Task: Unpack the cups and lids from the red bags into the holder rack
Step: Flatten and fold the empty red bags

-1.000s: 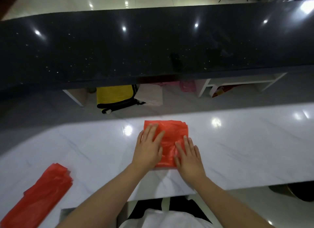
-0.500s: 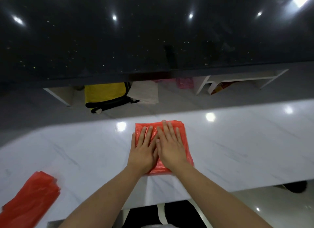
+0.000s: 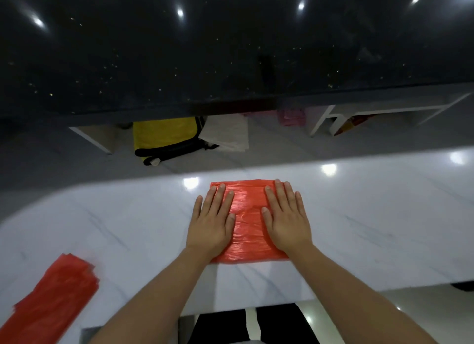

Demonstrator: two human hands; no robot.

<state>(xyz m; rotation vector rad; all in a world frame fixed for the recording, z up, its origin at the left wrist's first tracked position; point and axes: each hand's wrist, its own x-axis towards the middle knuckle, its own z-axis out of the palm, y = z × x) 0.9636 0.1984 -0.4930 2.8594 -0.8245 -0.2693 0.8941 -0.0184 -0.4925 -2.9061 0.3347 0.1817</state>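
Forearms enter from the bottom centre of the frame and reach up to a folded red bag (image 3: 250, 223) lying flat on the white marble tabletop (image 3: 372, 215) at centre frame. The left hand (image 3: 211, 223) lies palm-down on the left part of the bag, fingers straight and together; the right hand (image 3: 286, 220) lies palm-down on the right part in the same way. Neither hand grips anything; both press flat, with a strip of wrinkled red film exposed between them.

A second red bag (image 3: 48, 302) lies flattened at the lower left of the frame, well apart from the hands and partly cut off by the frame edge.

Step in hand, as judged: flattening the emptied bag, which suggests the unpacking is done or close to done. No cups, lids or holder rack appear in this view, so their state cannot be confirmed.

Next move, as judged: smooth outward to expel trapped air, then lift the folded bag by one edge and set it aside, perhaps with the other. Thin film slides readily on polished stone; keep light downward pressure.

Beyond the tabletop, in the upper half of the frame, a yellow bag with black trim (image 3: 166, 138) rests under a dark glossy counter (image 3: 230, 48).
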